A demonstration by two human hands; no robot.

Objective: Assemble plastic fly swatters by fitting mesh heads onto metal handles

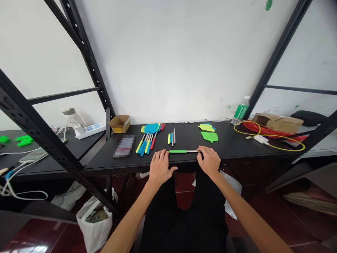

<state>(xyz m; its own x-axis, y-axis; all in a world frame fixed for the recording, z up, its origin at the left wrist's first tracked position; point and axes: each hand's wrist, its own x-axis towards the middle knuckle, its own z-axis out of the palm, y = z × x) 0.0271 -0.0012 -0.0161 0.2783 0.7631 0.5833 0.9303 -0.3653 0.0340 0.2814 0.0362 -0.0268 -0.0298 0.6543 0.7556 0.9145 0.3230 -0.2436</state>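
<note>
My left hand point(159, 168) and my right hand point(209, 161) rest at the front edge of the black table point(231, 147). Between them lies a thin metal rod with a green grip point(183, 151), its ends under my fingertips. Beyond it stand two small groups: loose yellow and blue handle pieces point(169, 138) with bare metal rods point(173, 137), and a colourful pile of assembled fly swatters point(150, 138) to the left. Loose swatter heads in yellow and blue point(206, 127) and in green mesh point(209, 137) lie at the right.
A small cardboard box point(119, 123) and a blurred flat item point(124, 146) sit at the left. A water bottle point(240, 110), yellow cable point(268, 140) and brown package point(277, 123) lie at the right. Black shelf uprights point(39, 123) flank the table; a white plastic bag point(93, 223) stands on the floor.
</note>
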